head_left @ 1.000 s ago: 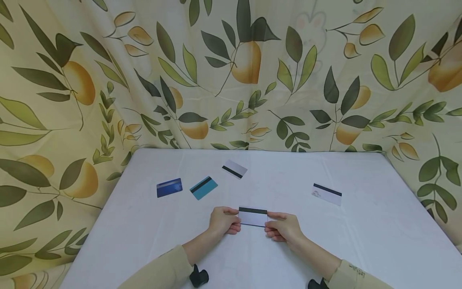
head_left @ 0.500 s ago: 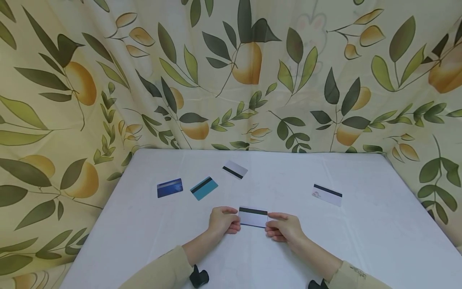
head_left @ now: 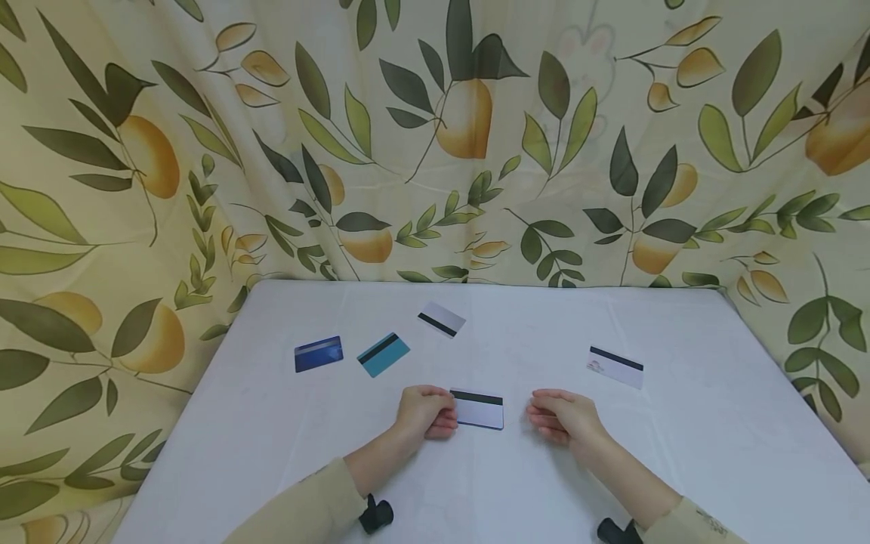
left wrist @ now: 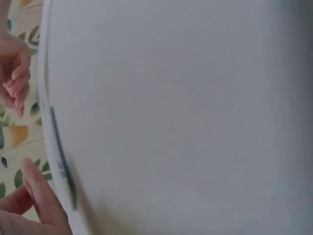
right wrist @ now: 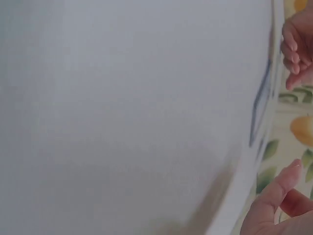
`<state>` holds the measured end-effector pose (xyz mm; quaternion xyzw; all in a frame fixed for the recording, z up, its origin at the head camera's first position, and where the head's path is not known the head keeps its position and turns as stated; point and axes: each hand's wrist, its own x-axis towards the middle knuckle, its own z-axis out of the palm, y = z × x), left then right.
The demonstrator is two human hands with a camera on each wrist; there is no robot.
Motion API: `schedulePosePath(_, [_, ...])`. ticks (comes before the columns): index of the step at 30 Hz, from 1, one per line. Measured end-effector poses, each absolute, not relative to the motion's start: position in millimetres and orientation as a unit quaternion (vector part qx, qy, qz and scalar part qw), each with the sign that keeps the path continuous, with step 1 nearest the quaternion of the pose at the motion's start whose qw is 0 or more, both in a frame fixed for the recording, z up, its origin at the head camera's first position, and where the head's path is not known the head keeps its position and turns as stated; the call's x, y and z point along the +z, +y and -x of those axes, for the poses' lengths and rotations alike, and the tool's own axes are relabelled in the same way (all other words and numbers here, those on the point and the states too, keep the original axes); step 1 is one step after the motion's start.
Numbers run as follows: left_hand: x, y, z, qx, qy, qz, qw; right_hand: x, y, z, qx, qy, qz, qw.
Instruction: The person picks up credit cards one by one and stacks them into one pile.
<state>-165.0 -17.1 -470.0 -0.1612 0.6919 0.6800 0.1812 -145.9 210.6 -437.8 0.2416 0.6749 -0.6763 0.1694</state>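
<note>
A white card (head_left: pixel 479 409) with a black magnetic stripe lies on the white table in the head view. A thin blue line shows along its lower edge. My left hand (head_left: pixel 427 412) is at its left end, loosely bent fingers overlapping that edge; whether they touch it is hard to tell. In the left wrist view its thumb (left wrist: pixel 43 193) shows nothing pinched, and the card (left wrist: pixel 63 159) appears edge-on beside it. My right hand (head_left: pixel 566 417) is apart from the card, to its right, with loosely bent fingers and nothing in them.
Farther back lie a dark blue card (head_left: pixel 319 354), a teal card (head_left: pixel 384 355) and a grey-white card (head_left: pixel 442 319). Another white striped card (head_left: pixel 615 368) lies right. A patterned curtain (head_left: pixel 435 211) stands behind the white table (head_left: pixel 680 431).
My right hand has let go of the card's right end and moved right. My left hand has shifted slightly right over the left end. The card stays in nearly the same place.
</note>
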Motion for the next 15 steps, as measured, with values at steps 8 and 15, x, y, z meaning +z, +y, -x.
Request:
schedulePosePath(8, [-450.0,6.9,187.8,0.692,0.673,0.142,0.216,-423.1,248.1,156.0,-0.732,0.621,-0.231,0.159])
schedulePosePath(15, [-444.6,31.5,209.4,0.7,0.666,0.122,0.225,-418.0,274.6,162.7,-0.731,0.623,-0.223,0.168])
